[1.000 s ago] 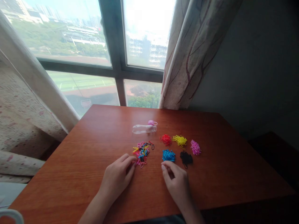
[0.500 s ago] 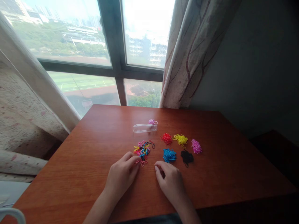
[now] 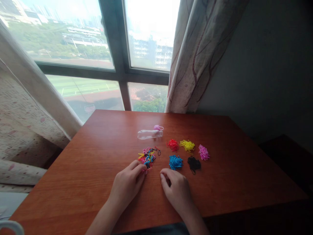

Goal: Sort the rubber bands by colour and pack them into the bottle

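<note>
My left hand (image 3: 129,179) rests at the near edge of a mixed pile of coloured rubber bands (image 3: 148,156). Its thumb and forefinger are pinched together on a pinkish-red rubber band (image 3: 149,168), mostly covered by the fingertips. To the right, my right hand (image 3: 176,185) lies on the table with thumb and forefinger closed together; anything between them is too small to make out. Just beyond it sits a heap of blue rubber bands (image 3: 175,162). Black rubber bands (image 3: 194,164) lie to the right of that heap.
Farther back are heaps of red bands (image 3: 172,145), yellow bands (image 3: 187,146) and pink bands (image 3: 203,152). A clear bottle (image 3: 149,134) lies on its side beside a pink looped piece (image 3: 158,127). The wooden table (image 3: 80,169) stands against a window with curtains (image 3: 193,65).
The whole view has shifted slightly. By my left fingertips, less of the pinkish-red band shows than before. My right hand keeps nearly the same place and pose.
</note>
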A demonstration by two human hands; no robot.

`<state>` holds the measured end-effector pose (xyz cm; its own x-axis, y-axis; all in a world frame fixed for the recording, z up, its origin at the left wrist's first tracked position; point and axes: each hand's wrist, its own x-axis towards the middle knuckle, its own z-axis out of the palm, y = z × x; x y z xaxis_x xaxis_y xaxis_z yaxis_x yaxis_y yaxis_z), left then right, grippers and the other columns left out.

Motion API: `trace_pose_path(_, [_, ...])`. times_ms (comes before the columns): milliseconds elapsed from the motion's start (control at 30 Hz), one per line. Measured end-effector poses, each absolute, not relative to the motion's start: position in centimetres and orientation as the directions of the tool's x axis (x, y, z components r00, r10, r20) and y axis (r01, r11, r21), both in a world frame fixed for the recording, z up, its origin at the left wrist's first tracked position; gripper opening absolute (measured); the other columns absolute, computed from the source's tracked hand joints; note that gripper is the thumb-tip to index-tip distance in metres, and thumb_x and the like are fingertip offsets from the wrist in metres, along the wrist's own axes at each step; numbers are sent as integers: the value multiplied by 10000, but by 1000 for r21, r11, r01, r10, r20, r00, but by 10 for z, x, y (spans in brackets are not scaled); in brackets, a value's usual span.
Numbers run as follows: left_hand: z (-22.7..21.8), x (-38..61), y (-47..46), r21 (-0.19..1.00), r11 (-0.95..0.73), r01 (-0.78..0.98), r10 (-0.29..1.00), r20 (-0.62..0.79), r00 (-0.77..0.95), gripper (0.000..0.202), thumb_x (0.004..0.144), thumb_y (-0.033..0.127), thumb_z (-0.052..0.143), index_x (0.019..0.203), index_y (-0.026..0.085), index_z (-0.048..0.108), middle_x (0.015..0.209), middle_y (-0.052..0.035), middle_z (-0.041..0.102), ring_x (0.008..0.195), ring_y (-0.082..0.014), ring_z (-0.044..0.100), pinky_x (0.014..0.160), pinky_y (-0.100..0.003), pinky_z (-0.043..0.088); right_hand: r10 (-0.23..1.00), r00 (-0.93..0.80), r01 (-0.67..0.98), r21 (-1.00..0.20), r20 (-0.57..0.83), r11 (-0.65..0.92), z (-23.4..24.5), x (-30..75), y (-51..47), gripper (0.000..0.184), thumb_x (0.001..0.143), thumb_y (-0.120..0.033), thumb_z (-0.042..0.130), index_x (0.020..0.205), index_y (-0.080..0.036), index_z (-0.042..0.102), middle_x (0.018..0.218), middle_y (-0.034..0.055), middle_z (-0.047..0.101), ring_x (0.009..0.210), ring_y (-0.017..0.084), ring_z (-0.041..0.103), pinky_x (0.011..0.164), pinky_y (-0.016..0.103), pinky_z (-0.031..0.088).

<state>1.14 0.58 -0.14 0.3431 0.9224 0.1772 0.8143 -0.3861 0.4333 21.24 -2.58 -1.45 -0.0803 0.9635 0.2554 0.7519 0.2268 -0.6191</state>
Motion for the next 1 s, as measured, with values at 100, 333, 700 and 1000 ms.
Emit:
trace_pose_path(100, [-3,11,6,436,-396,808,918,192,347,219,963,280,440,925,251,653,936,-8,667,748,-136,660,637,-208,461,964,-86,750,-621,250,228,-14,212,-26,176,903,-152,496,852,-225,648,754,-1,687,698,161,637,645,245,398])
trace_pose_path(333, [-6,10,6,438,-393,809,919,193,343,175,954,293,478,898,246,637,925,2,670,739,-136,650,634,-216,456,966,-86,745,-628,243,225,-14,212,-26,182,912,-152,485,857,-223,644,757,5,684,704,163,634,653,248,397])
trace_pose_path(700, [-2,9,4,482,-435,760,900,217,378,187,931,209,458,983,249,634,1004,-19,663,790,-139,658,676,-215,482,970,-87,743,-634,226,215,-14,212,-25,164,904,-143,503,871,-221,643,781,-2,687,725,163,635,667,250,386])
trace_pose_path(1000, [0,12,4,449,-429,784,903,242,355,207,943,250,444,994,250,645,975,-20,664,727,-123,654,635,-197,483,963,-89,746,-625,253,232,-13,213,-25,173,896,-145,501,850,-225,647,754,-3,689,695,155,639,646,248,400])
